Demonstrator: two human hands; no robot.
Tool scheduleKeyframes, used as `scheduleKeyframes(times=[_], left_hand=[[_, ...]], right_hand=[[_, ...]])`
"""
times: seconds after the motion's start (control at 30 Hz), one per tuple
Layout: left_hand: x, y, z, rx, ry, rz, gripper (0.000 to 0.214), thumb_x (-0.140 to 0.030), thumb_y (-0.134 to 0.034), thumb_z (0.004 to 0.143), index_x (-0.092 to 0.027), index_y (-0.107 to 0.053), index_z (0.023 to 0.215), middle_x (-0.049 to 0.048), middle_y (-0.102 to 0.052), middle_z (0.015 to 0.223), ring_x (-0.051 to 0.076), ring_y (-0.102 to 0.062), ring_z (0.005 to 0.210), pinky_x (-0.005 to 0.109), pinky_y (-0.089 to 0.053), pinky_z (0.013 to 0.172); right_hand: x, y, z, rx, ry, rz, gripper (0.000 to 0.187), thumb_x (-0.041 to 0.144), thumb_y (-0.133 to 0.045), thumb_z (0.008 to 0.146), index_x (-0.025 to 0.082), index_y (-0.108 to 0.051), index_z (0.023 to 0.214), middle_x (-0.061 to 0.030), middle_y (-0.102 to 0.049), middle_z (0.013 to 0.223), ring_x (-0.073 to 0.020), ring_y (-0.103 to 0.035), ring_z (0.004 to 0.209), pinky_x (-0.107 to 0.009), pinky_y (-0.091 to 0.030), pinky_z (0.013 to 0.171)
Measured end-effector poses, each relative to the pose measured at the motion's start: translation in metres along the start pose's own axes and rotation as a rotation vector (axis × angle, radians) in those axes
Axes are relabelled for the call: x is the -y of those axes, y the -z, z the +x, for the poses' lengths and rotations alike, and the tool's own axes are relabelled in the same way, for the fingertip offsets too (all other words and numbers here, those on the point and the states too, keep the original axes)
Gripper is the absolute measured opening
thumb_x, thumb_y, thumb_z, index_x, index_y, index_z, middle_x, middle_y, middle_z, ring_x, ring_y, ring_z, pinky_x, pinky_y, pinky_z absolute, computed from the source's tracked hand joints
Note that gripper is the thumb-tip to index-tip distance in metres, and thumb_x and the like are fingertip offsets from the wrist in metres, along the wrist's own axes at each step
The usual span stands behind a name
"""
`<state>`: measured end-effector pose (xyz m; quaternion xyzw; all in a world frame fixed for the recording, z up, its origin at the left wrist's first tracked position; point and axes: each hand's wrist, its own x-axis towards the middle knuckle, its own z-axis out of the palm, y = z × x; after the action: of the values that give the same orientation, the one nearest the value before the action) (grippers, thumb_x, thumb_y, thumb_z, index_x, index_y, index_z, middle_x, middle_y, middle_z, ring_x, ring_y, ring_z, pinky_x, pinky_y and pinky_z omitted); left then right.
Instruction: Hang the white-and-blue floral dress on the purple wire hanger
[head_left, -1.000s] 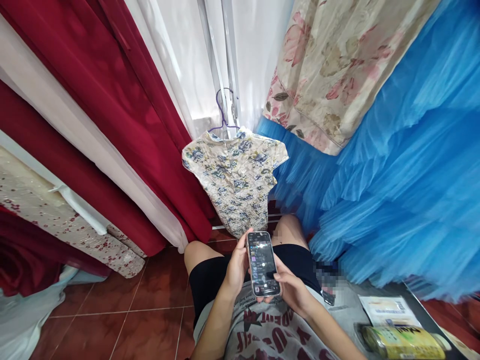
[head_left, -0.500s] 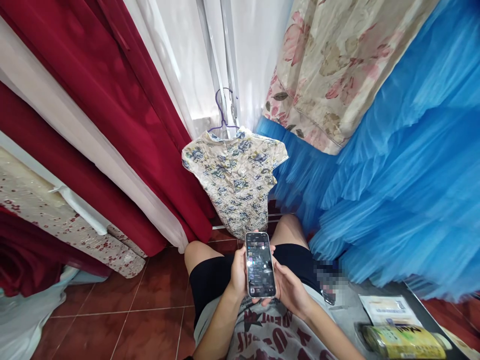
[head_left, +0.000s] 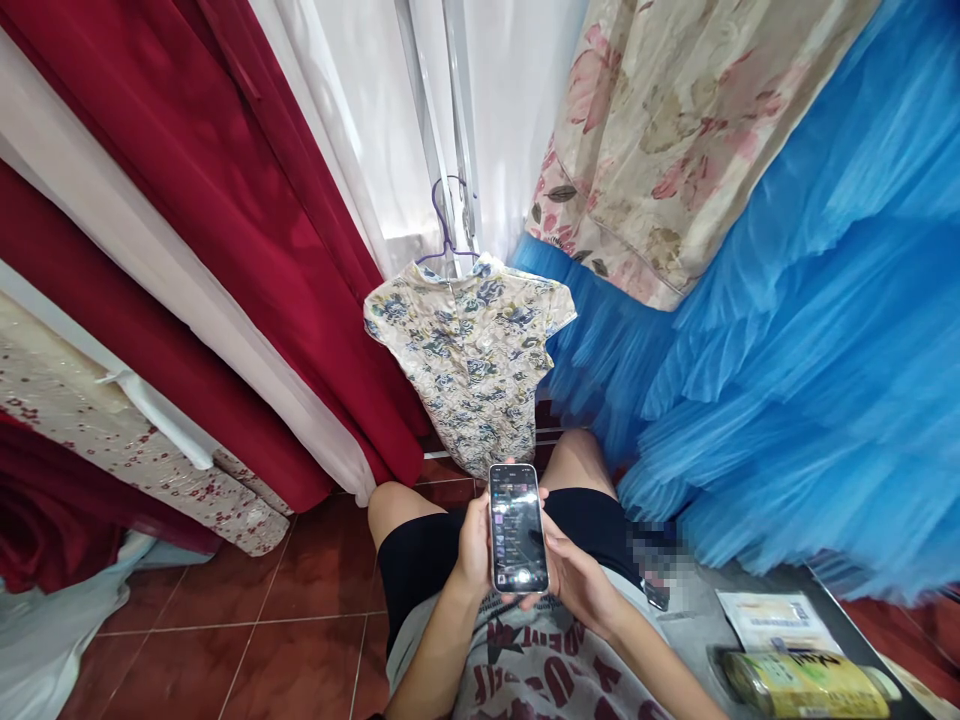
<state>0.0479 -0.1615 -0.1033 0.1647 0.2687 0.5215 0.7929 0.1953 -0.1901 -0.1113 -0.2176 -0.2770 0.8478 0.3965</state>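
A smartphone (head_left: 517, 530) with a lit, dark screen showing a list is held upright above my lap. My left hand (head_left: 475, 548) grips its left edge, the thumb along the side. My right hand (head_left: 574, 572) wraps its right edge and lower back, with fingertips showing below the phone; most fingers are hidden behind it. Just beyond the phone hangs a short-sleeved blouse (head_left: 472, 350) with blue and yellow flowers, on a purple hanger (head_left: 448, 225) hooked to a metal pole.
Dark red cloth (head_left: 247, 220) and pale fabrics hang at left. A blue tulle skirt (head_left: 787, 400) and a pink-flowered garment (head_left: 660, 150) hang at right. On a grey surface at lower right lie a yellow-labelled bottle (head_left: 810, 685) and a white packet (head_left: 780, 620). Red tiles (head_left: 300, 640) cover the floor.
The list on the phone's screen looks different, and the phone has shifted very slightly left. Both hands keep their hold; the hanging clothes have not moved.
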Motion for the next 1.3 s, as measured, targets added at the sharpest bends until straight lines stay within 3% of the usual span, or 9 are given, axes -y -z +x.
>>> scheduleKeyframes(times=[0.27,0.73,0.93,1.1,1.3], left_hand=[[0.0003,0.003,-0.0001,0.005,-0.026,-0.005,0.062,-0.042,-0.047,0.095,-0.011,-0.048,0.148,0.0167,-0.073,0.12,0.031,-0.069,0.111,0.042,-0.049,0.099],[-0.002,-0.0007,-0.0013,-0.002,-0.013,0.004,0.062,-0.044,-0.047,0.094,-0.009,-0.051,0.145,0.0174,-0.073,0.119,0.032,-0.069,0.11,0.043,-0.05,0.098],[-0.0021,-0.0021,-0.0003,0.005,-0.032,-0.012,0.066,-0.042,-0.049,0.094,-0.016,-0.039,0.154,0.0141,-0.073,0.12,0.03,-0.069,0.111,0.042,-0.049,0.099],[-0.0005,0.0,0.0002,-0.002,-0.012,-0.026,0.066,-0.043,-0.048,0.095,-0.011,-0.042,0.152,0.0168,-0.072,0.12,0.032,-0.068,0.111,0.043,-0.049,0.099],[-0.0015,-0.0025,-0.0003,-0.011,-0.022,-0.029,0.067,-0.042,-0.05,0.094,-0.014,-0.04,0.153,0.0155,-0.073,0.118,0.031,-0.07,0.109,0.043,-0.05,0.098]], right_hand=[[-0.0049,0.005,0.0014,0.009,0.006,-0.013,0.062,0.038,-0.057,0.094,0.041,-0.039,0.153,-0.008,-0.071,0.121,-0.0243,-0.075,0.072,-0.038,-0.061,0.061],[-0.0004,-0.0016,-0.0033,-0.01,-0.017,-0.036,0.074,0.033,-0.056,0.094,0.033,-0.023,0.16,-0.011,-0.07,0.122,-0.0238,-0.074,0.077,-0.038,-0.058,0.066],[-0.0005,-0.0004,-0.0021,0.014,-0.014,-0.04,0.076,0.033,-0.055,0.095,0.031,-0.017,0.161,-0.0121,-0.069,0.122,-0.0246,-0.075,0.078,-0.039,-0.059,0.067],[0.0004,-0.0004,-0.0032,-0.01,-0.029,-0.042,0.077,0.034,-0.059,0.093,0.031,-0.021,0.16,-0.0114,-0.069,0.122,-0.024,-0.074,0.079,-0.037,-0.058,0.067],[0.0005,-0.0003,-0.0026,0.001,-0.029,-0.051,0.078,0.035,-0.059,0.093,0.03,-0.02,0.16,-0.0114,-0.07,0.119,-0.0248,-0.075,0.078,-0.039,-0.058,0.068]])
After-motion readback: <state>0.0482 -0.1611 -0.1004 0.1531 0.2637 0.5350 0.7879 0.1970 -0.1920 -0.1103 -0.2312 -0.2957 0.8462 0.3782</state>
